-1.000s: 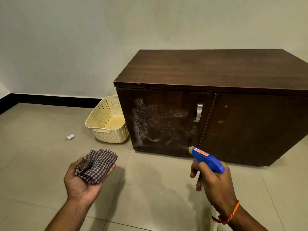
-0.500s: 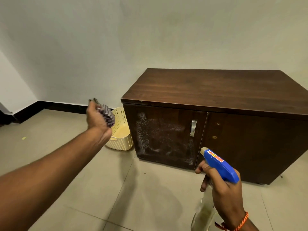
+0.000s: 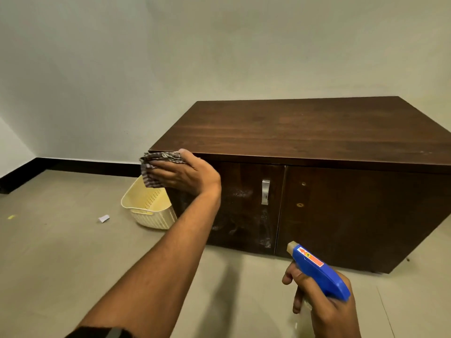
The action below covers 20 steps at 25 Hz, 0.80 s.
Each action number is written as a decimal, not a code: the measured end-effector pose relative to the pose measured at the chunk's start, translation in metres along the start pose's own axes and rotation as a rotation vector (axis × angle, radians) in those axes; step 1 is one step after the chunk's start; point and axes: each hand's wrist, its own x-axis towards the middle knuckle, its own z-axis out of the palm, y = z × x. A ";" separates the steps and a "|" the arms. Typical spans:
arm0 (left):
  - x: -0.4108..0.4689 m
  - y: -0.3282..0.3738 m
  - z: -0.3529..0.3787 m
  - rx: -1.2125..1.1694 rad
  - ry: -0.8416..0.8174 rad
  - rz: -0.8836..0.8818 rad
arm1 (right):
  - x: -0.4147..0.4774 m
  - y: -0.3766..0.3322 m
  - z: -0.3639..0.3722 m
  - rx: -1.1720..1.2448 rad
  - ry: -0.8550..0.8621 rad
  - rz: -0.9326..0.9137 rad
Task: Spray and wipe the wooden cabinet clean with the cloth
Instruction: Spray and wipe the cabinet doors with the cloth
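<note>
A dark wooden cabinet stands against the wall, its two doors facing me. My left hand presses a checked cloth against the upper left corner of the left door, fingers spread flat over it and thumb along the top edge. White spray residue clings to the left door below and beside the silver handle. Low at the right, my right hand grips a spray bottle with a blue head, nozzle pointing up-left toward the cabinet.
A cream perforated plastic basket sits on the tiled floor against the cabinet's left side. A small white scrap and a yellow speck lie on the floor to the left. A black skirting runs along the wall.
My left hand carried the cloth from low in front of me up and across to the cabinet's upper left corner. The spray bottle stayed low at the right. The view moved closer.
</note>
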 end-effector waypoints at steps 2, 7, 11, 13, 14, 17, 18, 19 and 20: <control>0.001 -0.004 0.010 0.050 0.103 0.110 | 0.001 -0.002 -0.002 0.001 0.001 0.000; -0.070 -0.018 0.038 0.087 -0.033 0.136 | 0.001 -0.012 -0.020 0.003 0.087 -0.151; -0.138 -0.006 0.052 0.162 -0.180 0.182 | 0.000 -0.021 -0.043 0.075 0.161 -0.178; -0.144 -0.004 0.054 0.222 -0.205 0.266 | 0.002 -0.027 -0.054 0.085 0.165 -0.153; -0.144 -0.005 0.051 0.256 -0.205 0.308 | 0.003 -0.029 -0.056 0.067 0.163 -0.152; -0.154 -0.004 0.047 0.375 -0.244 0.475 | 0.006 -0.032 -0.051 0.011 0.161 -0.198; -0.160 -0.005 0.045 0.420 -0.284 0.556 | 0.008 -0.029 -0.049 0.005 0.178 -0.238; -0.165 -0.006 0.043 0.463 -0.328 0.642 | 0.011 -0.028 -0.047 0.016 0.178 -0.250; -0.168 -0.009 0.042 0.499 -0.368 0.721 | 0.014 -0.023 -0.047 0.003 0.190 -0.259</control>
